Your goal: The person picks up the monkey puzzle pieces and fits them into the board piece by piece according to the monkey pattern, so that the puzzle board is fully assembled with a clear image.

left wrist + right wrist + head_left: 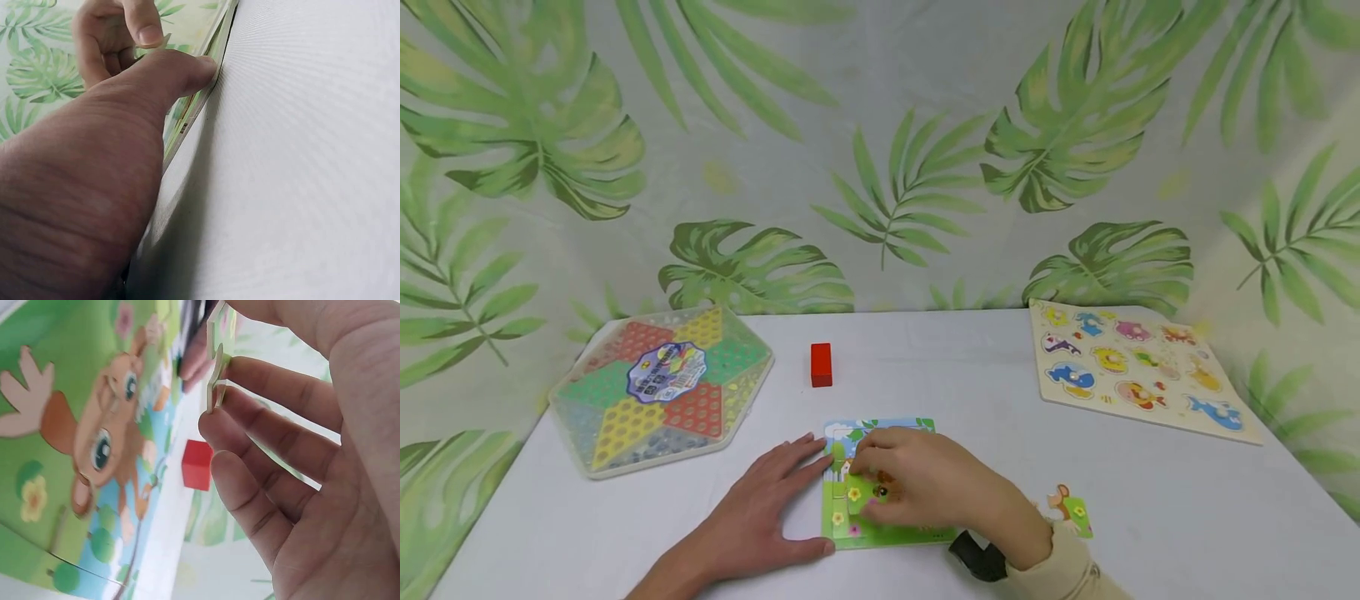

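Observation:
A picture puzzle board (895, 540) with a monkey scene lies flat on the white table. My left hand (767, 508) rests at its left edge, fingers extended, the thumb near the lower left corner. In the left wrist view that thumb (197, 75) touches the board's side. Above the board, my right hand (917, 479) pinches a green jigsaw piece (859, 497) with a yellow flower. Seen from the right wrist, the piece (215, 381) stands edge-on between thumb and fingertips, apart from the monkey picture (109, 425). Part of the board is hidden under the right hand.
Another loose jigsaw piece (1078, 515) lies right of the board, beside the right sleeve (1063, 567). Behind the board stands a red block (822, 365). A hexagonal checkers game (658, 392) is at left, a sea-animal puzzle board (1105, 404) at back right. A black object (977, 557) sits by the right wrist.

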`<state>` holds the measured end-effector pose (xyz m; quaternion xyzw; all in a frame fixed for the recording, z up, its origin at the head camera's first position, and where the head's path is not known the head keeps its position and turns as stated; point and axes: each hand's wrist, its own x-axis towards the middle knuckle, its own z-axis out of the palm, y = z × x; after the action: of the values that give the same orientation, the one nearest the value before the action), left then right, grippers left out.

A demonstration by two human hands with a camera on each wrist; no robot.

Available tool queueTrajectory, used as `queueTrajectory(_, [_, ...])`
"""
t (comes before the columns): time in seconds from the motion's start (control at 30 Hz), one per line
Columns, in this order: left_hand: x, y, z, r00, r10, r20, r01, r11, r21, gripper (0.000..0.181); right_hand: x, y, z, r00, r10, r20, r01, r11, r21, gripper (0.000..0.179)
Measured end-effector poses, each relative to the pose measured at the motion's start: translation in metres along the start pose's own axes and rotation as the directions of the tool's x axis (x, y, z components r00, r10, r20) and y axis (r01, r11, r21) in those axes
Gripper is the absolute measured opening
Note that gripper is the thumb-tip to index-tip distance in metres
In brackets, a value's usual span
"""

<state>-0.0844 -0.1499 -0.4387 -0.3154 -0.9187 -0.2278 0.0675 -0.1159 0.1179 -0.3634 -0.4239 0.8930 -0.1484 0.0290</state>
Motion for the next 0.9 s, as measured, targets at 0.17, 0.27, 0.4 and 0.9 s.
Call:
queueTrajectory(0.17, [-0.001, 0.0, 0.001, 1.0, 0.006, -0.019, -0.006, 1.0, 0.006, 0.087, 0.001, 0.0, 0.009, 0.999, -0.035, 0.008, 0.035, 0.999, -0.017, 0.031])
queueTrajectory(0.27, [-0.001, 0.0, 0.001, 1.0, 0.009, -0.024, -0.009, 1.0, 0.004, 0.086, 0.001, -0.001, 0.013, 0.999, -0.052, 0.015, 0.052, 0.999, -0.015, 0.031])
queueTrajectory(0.4, [0.0, 0.0, 0.001, 1.0, 0.005, -0.006, -0.005, 1.0, -0.007, 0.087, 0.001, -0.001, 0.02, 0.997, -0.077, 0.027, 0.077, 0.997, -0.024, 0.031])
queueTrajectory(0.9, [0.001, -0.002, 0.0, 0.999, 0.036, -0.025, -0.036, 0.999, 0.006, 0.084, 0.005, -0.006, 0.029, 0.995, -0.1, 0.012, 0.101, 0.995, -0.021, 0.031])
